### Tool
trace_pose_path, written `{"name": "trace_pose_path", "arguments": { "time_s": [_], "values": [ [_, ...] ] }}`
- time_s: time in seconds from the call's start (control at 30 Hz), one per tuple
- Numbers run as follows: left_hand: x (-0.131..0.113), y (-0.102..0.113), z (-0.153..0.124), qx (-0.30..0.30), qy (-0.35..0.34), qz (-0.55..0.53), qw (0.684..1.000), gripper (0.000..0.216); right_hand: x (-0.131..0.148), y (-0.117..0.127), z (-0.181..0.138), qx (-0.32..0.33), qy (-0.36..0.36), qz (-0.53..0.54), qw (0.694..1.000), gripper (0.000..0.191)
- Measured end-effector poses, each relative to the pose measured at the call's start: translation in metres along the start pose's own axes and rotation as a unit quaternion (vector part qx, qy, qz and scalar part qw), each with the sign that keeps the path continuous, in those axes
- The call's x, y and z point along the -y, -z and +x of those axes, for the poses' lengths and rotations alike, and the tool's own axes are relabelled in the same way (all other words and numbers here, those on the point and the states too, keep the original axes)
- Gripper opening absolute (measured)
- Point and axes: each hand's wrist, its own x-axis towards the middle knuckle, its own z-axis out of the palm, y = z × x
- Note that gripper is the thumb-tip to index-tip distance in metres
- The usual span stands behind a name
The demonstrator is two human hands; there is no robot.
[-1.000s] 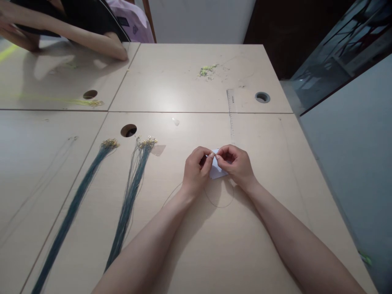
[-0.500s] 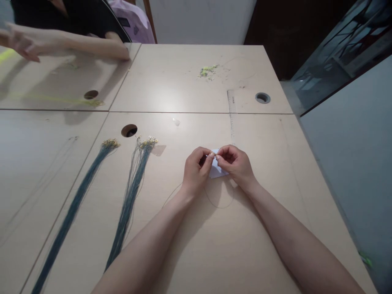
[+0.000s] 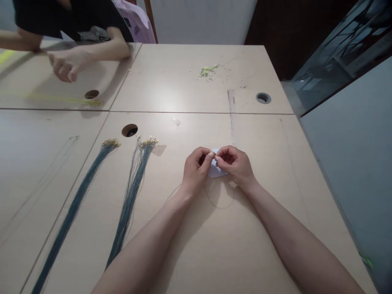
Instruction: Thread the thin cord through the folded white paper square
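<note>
My left hand (image 3: 197, 169) and my right hand (image 3: 236, 165) meet fingertip to fingertip over a small white card (image 3: 217, 171) on the table. Both are closed in a pinch on a thin cord (image 3: 221, 208), which hangs in a loop beneath them. Whatever small part sits right between the fingertips is hidden. To the left lie two bundles of blue-green cords, one further left (image 3: 80, 192) and one nearer (image 3: 132, 200), each with a cluster of gold and silver metal ends at the top.
A clear ruler (image 3: 232, 116) lies beyond my hands, near a round cable hole (image 3: 263, 98). Another hole (image 3: 130, 130) is by the bundles. Yellow-green scraps (image 3: 208, 72) lie farther back. Across the table, a co-worker's hand (image 3: 65, 63) is above a yellow cord bundle (image 3: 92, 101).
My hands stay almost still, still pinching the cord over the card. The co-worker's hand has moved right and down toward the table.
</note>
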Motion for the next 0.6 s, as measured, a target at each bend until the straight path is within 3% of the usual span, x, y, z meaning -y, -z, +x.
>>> {"name": "trace_pose_path", "arguments": {
  "time_s": [0.37,0.6],
  "values": [
    [-0.0042,0.0,0.001,-0.012,0.031,-0.04,0.999,0.013,0.0007,-0.0012,-0.0011,-0.026,0.036,-0.061,0.997,0.01],
    [0.0006,0.0014,0.0009,-0.003,-0.023,0.017,1.0,0.015,0.0039,0.0008,-0.0003,-0.007,-0.039,0.02,0.999,0.013]
  ]
}}
